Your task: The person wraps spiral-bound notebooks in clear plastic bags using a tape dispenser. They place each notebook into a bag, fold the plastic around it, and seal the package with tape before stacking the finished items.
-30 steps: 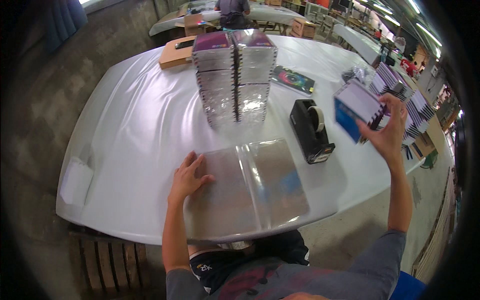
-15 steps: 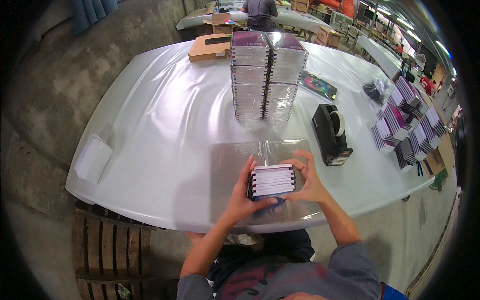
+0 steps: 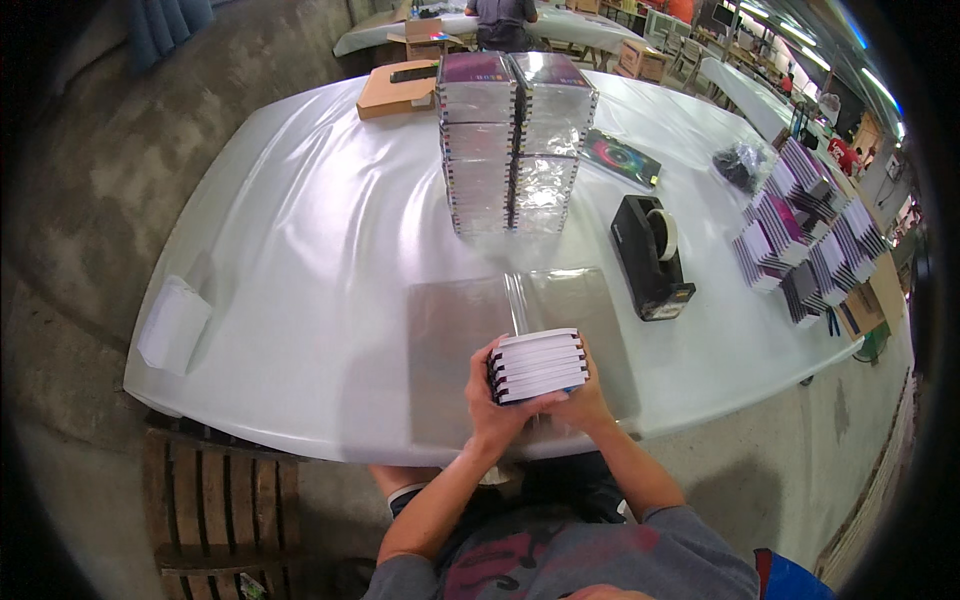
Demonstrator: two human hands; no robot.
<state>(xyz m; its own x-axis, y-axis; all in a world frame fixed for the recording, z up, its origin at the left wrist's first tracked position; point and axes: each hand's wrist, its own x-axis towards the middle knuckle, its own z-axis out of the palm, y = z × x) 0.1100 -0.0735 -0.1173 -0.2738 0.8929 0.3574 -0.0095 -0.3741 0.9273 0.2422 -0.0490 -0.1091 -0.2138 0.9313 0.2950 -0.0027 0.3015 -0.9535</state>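
Note:
A small stack of booklets (image 3: 538, 366), white page edges showing and dark along the spines, is between my hands near the table's front edge. My left hand (image 3: 486, 398) wraps its left side, with the thumb along the near lower edge. Around the right side closes my right hand (image 3: 588, 396), its fingers partly hidden behind the stack. Beneath lie flat transparent plastic sheets or bags (image 3: 450, 315) on the white-covered table (image 3: 300, 330). Whether the stack rests on them or is held just above, I cannot tell.
Beyond stand two tall columns of plastic-wrapped booklet stacks (image 3: 512, 150). A black tape dispenser (image 3: 648, 265) is at right, near a dark printed packet (image 3: 622, 158). Piled booklets (image 3: 810, 235) occupy the right edge. A cardboard box (image 3: 395, 95) and white paper block (image 3: 174, 325) lie left.
My right hand, spread with raised fingers before, has closed in against the stack's right side. My left fingers have also wrapped closer. The view has shifted slightly.

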